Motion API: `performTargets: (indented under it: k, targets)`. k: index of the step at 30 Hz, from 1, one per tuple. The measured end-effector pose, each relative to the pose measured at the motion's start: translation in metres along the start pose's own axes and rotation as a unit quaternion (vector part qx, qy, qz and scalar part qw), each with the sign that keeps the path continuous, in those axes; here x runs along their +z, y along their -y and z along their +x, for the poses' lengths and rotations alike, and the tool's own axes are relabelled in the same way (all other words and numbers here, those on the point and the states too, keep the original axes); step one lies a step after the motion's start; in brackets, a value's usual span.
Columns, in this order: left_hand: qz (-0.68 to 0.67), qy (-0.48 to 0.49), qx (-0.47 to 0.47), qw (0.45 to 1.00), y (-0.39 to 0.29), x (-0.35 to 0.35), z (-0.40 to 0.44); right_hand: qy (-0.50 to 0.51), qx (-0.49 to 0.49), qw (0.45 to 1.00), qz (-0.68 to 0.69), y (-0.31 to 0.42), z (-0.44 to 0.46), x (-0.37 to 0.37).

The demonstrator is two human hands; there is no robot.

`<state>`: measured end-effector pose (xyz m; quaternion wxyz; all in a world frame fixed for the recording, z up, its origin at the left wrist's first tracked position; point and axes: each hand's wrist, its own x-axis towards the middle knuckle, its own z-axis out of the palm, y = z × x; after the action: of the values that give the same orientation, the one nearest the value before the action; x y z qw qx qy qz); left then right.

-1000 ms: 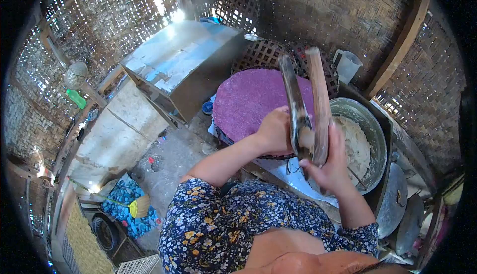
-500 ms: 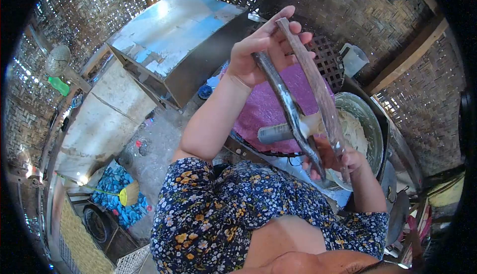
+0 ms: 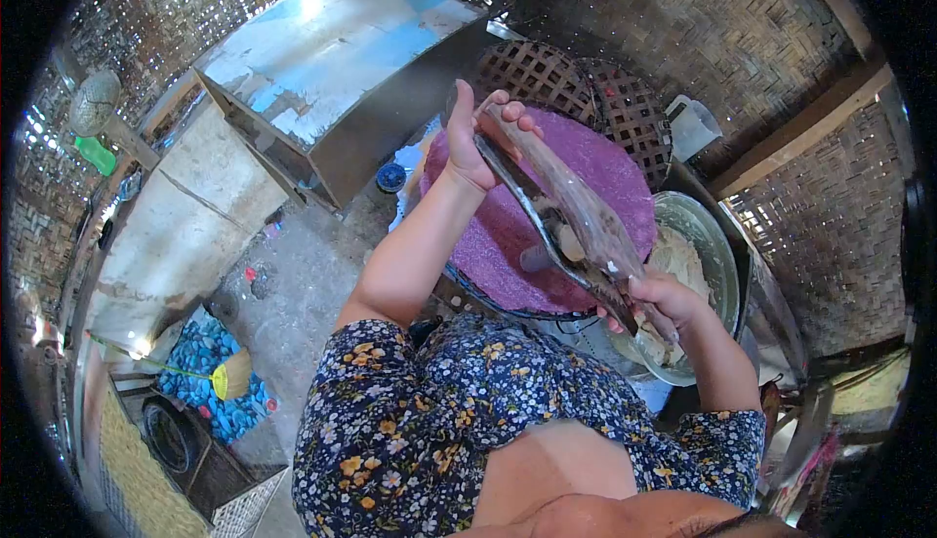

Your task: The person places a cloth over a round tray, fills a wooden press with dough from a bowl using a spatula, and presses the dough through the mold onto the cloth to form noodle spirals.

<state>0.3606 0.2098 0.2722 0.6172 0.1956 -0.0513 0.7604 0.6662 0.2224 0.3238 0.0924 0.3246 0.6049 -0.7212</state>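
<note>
My left hand [image 3: 476, 138] is wrapped round the far ends of a two-handled wooden press [image 3: 586, 211], its thumb sticking out. My right hand [image 3: 664, 299] grips the near ends. One handle is dark and shiny, the other brown and wider, and they lie close together. Between them shows a short pale block, and below it a grey tube [image 3: 535, 258] points towards a round purple surface [image 3: 488, 236]. To the right, beside my right hand, a metal basin [image 3: 724, 245] holds pale dough [image 3: 678, 255].
Woven baskets [image 3: 542, 79] and a clear plastic jug [image 3: 693, 126] stand behind the purple surface. A wooden cabinet [image 3: 400, 84] with a peeling blue-white top is at the back left. On the floor lie a blue patterned heap [image 3: 205, 372] and a yellow-headed broom [image 3: 234, 375].
The two handles have come closer together. My left hand has moved down and to the left, and the press hangs lower over the purple surface.
</note>
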Motion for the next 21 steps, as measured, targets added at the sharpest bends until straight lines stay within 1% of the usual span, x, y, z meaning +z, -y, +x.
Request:
performTargets:
  k: [3, 4, 7, 8, 11, 14, 18, 21]
  targets:
    - [0.016, 0.008, 0.004, 1.000, 0.007, 0.009, -0.012, 0.011, -0.021, 1.000, -0.002, 0.011, -0.016, 0.012]
    - [0.015, 0.008, 0.005, 1.000, 0.010, 0.013, -0.015, 0.001, -0.015, 1.000, 0.011, 0.013, -0.024, 0.013]
    - [0.007, 0.046, 0.015, 0.999, 0.010, 0.025, -0.010, -0.054, -0.044, 0.996, -0.047, 0.023, -0.036, 0.006]
    - [0.009, 0.056, 0.033, 0.998, 0.007, 0.036, -0.006, -0.061, -0.041, 0.996, -0.047, 0.028, -0.036, 0.005]
    - [0.025, 0.123, 0.041, 0.991, -0.012, 0.057, 0.001, -0.081, -0.091, 0.990, -0.074, 0.037, -0.032, 0.016]
    - [0.035, 0.124, 0.024, 0.991, -0.014, 0.064, -0.006, -0.049, -0.062, 0.991, -0.106, 0.022, -0.032, 0.010]
    - [0.017, 0.119, -0.003, 0.993, 0.004, 0.065, -0.020, -0.076, -0.042, 0.990, -0.114, 0.020, -0.055, 0.012]
    - [-0.002, 0.159, 0.013, 0.987, 0.009, 0.066, -0.013, -0.118, -0.051, 0.978, -0.161, 0.034, -0.064, 0.010]
